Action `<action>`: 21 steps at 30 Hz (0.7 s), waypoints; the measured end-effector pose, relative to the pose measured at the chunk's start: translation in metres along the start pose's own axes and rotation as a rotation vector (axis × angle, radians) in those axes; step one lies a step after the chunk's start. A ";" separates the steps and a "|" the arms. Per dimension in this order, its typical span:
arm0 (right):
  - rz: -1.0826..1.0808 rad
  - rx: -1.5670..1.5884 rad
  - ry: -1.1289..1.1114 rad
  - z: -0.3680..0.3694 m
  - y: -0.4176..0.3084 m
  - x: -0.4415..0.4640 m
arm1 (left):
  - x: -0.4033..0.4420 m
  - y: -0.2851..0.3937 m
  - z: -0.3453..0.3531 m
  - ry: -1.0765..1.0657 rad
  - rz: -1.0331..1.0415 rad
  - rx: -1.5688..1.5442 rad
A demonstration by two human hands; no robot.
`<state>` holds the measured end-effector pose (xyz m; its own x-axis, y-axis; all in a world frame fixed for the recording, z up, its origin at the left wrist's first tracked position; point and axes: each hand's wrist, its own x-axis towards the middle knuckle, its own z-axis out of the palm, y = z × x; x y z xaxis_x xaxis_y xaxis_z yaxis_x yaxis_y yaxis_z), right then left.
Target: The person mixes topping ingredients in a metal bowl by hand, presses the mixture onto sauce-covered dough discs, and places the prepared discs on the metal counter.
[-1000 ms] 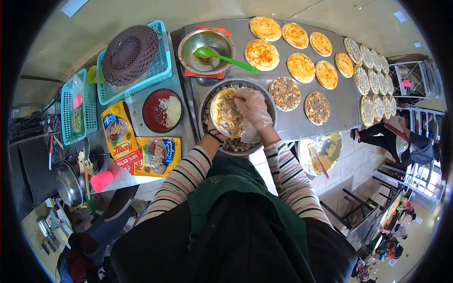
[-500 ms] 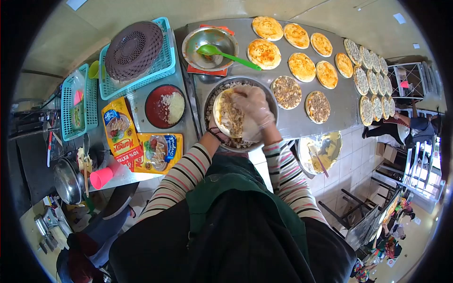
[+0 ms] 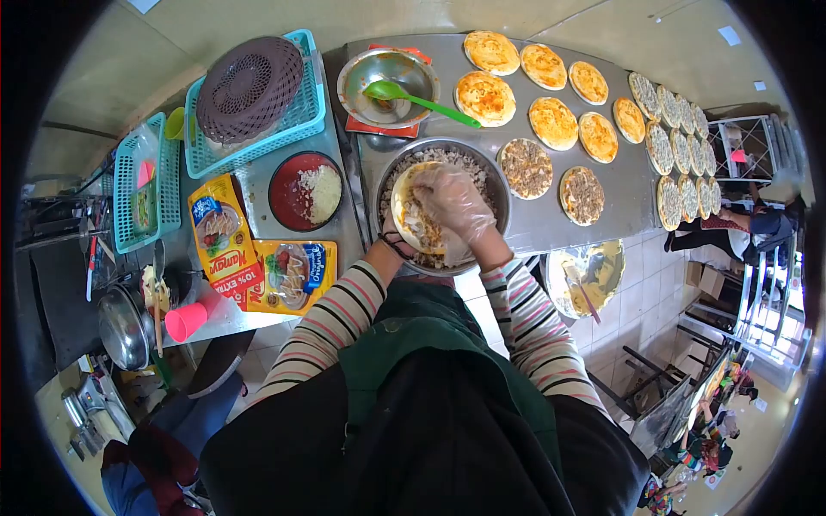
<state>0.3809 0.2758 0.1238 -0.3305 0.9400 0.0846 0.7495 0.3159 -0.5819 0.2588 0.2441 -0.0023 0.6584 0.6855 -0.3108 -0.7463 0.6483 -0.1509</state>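
Note:
A round dough base partly covered with chopped meat is held over a large metal bowl of the same meat mix. My left hand grips its lower left edge, mostly hidden beneath it. My right hand, in a clear plastic glove, lies over the topping with its fingers bent down on it; whether they pinch any meat is hidden. Two meat-topped bases rest on the counter right of the bowl, with several sauce-covered bases behind them.
A steel bowl with a green spoon stands behind. To the left are a red bowl of grated white food, yellow packets, blue baskets and a pink cup. A tub sits lower right; people are at both sides.
My right hand has moved left across the held base and covers more of its topping. The base stays in my left hand. The view has shifted slightly.

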 end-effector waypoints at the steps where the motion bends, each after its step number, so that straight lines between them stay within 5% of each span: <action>1: -0.031 0.003 -0.017 0.005 -0.001 -0.004 | 0.000 0.000 0.000 -0.001 0.002 0.001; 5: -0.110 0.046 0.011 0.013 0.007 -0.005 | -0.001 0.002 0.001 -0.008 0.006 -0.002; 9: 0.162 0.053 -0.023 -0.029 0.016 0.006 | -0.002 0.004 0.007 -0.023 0.010 -0.001; 13: -0.142 0.065 -0.081 -0.009 0.017 0.016 | 0.003 0.000 0.008 -0.026 0.000 -0.001; 21: -0.226 0.155 -0.009 -0.010 0.005 0.004 | 0.001 0.006 0.015 -0.047 0.025 0.004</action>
<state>0.3892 0.2824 0.1297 -0.4853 0.8463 0.2198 0.5595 0.4938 -0.6656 0.2566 0.2535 0.0103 0.6434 0.7164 -0.2699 -0.7623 0.6321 -0.1395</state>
